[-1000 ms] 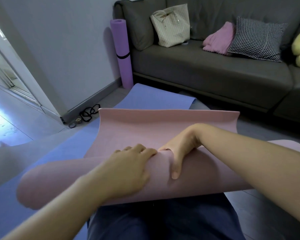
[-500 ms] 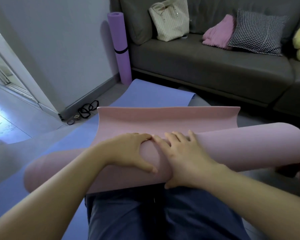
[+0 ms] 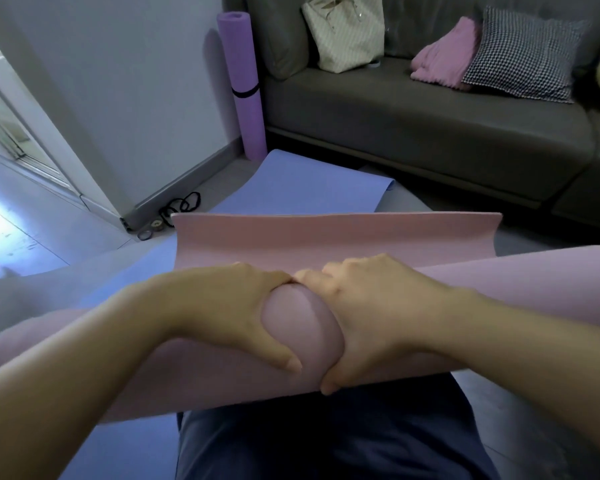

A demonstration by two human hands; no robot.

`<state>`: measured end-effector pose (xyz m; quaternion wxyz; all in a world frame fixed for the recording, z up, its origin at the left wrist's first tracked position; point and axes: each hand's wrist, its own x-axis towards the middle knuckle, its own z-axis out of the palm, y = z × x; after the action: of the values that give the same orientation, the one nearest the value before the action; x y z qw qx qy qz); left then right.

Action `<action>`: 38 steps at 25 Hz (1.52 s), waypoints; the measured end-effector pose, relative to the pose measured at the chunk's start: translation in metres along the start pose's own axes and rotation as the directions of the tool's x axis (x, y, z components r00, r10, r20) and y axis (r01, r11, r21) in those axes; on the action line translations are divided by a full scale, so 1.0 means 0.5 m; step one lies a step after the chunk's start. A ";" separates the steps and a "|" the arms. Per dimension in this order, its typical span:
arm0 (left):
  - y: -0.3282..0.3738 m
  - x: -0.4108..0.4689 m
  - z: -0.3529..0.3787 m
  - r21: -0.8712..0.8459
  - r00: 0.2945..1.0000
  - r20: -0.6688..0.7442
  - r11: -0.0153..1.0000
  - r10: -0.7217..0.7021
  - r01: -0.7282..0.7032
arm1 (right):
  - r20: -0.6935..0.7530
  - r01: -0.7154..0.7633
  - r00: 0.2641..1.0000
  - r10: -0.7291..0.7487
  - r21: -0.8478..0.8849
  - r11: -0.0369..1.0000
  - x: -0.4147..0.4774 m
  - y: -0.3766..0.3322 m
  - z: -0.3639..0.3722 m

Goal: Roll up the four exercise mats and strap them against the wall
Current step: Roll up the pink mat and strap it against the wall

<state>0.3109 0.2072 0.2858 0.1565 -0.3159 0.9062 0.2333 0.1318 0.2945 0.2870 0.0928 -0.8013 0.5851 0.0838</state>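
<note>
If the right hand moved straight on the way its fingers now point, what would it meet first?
Probably the left hand: the right hand points leftward across the pink mat roll, and the two seem almost touching.

Pink mat [image 3: 336, 237]: mostly rolled into a fat, loose tube lying crosswise over the person's lap. Its unrolled end stands up as a wide flap behind the roll, corners curling. The left hand [image 3: 229, 306] and right hand [image 3: 378, 313] grip the tube's middle side by side, fingers over the top, thumbs on the near side.

Blue mat [image 3: 309, 185]: flat on the floor under the pink one, far end towards the sofa.

Purple mat [image 3: 245, 98]: rolled tight, upright on the floor against the wall, black strap [image 3: 245, 92] round its middle.

Loose straps [image 3: 182, 204]: black loops on the floor at the wall's foot.
</note>
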 end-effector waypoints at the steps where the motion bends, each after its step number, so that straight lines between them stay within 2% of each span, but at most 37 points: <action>1: 0.002 -0.008 0.002 -0.023 0.999 0.053 1.000 0.010 -0.009 | 0.029 0.018 0.999 -0.019 0.018 1.000 -0.005 -0.006 -0.002; 5: 0.015 0.009 0.038 -0.083 0.967 0.253 0.996 -0.008 0.030 | 0.240 0.014 0.969 -0.055 0.167 0.986 0.002 -0.011 0.031; 8: 0.003 0.041 0.029 -0.104 0.933 0.357 0.991 -0.044 0.087 | 0.285 -0.068 0.958 -0.022 0.302 0.951 0.006 0.006 0.031; 10: -0.010 0.058 0.019 -0.124 0.910 0.412 0.987 -0.042 0.101 | 0.216 -0.023 0.976 -0.032 0.245 0.969 -0.003 0.010 0.033; 12: -0.020 0.072 0.012 -0.169 0.884 0.465 0.975 -0.052 0.146 | 0.125 0.027 0.991 -0.036 0.071 0.997 -0.018 -0.002 0.039; 14: -0.019 0.079 0.005 -0.159 0.872 0.486 0.975 -0.061 0.157 | 0.104 0.037 0.994 -0.033 -0.036 0.999 -0.025 -0.020 0.058; 16: -0.020 0.077 -0.003 -0.102 0.905 0.418 0.985 -0.082 0.136 | 0.109 0.014 0.994 -0.009 -0.054 0.998 -0.013 -0.020 0.070; 17: -0.023 0.072 -0.006 -0.093 0.939 0.333 0.987 -0.091 0.129 | 0.118 -0.002 0.993 0.004 -0.020 1.000 -0.002 -0.013 0.066; 19: -0.023 0.054 -0.002 -0.094 0.994 0.065 0.991 -0.088 0.094 | 0.165 -0.034 0.986 0.022 0.068 0.997 0.026 0.008 0.051; 21: -0.009 0.026 0.018 0.014 0.975 -0.212 0.997 -0.071 0.076 | 0.247 -0.051 0.969 -0.003 0.209 0.977 0.059 0.029 0.033; 23: 0.010 0.004 0.058 0.182 0.951 -0.309 0.979 -0.031 0.091 | 0.344 -0.085 0.937 -0.065 0.402 0.912 0.097 0.049 0.014; 26: 0.009 0.005 0.111 0.338 0.947 -0.320 0.932 -0.016 0.130 | 0.419 -0.134 0.903 -0.098 0.491 0.861 0.131 0.067 -0.002; 28: -0.011 0.020 0.107 0.314 0.942 -0.333 0.937 -0.044 0.155 | 0.309 -0.123 0.950 -0.034 0.475 0.871 0.119 0.067 0.006; 29: -0.019 0.028 0.097 0.270 0.945 -0.322 0.951 -0.060 0.153 | 0.195 -0.101 0.981 0.019 0.419 0.902 0.101 0.064 0.014; 31: -0.032 0.047 0.068 0.142 0.967 -0.242 0.983 -0.081 0.118 | -0.015 -0.072 0.997 0.075 0.158 0.985 0.060 0.050 0.039; 33: -0.043 0.071 0.035 -0.002 0.990 -0.117 0.997 -0.075 0.076 | -0.058 -0.100 0.993 0.099 -0.010 0.995 0.039 0.038 0.071; 35: -0.049 0.088 0.006 -0.072 0.997 -0.020 0.995 -0.071 0.069 | -0.070 -0.142 0.988 0.138 -0.059 0.988 0.051 0.040 0.086; 37: -0.042 0.099 -0.005 0.000 0.996 -0.049 0.997 -0.076 0.076 | -0.078 -0.147 0.986 0.145 -0.032 0.989 0.071 0.059 0.078; 38: -0.034 0.102 0.002 0.141 0.991 -0.116 0.986 -0.069 0.085 | -0.069 -0.143 0.987 0.143 -0.008 0.990 0.081 0.071 0.072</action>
<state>0.2837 0.1705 0.2573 0.1377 -0.3508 0.9152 0.1426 0.1092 0.2554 0.2405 0.0615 -0.7602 0.6433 0.0666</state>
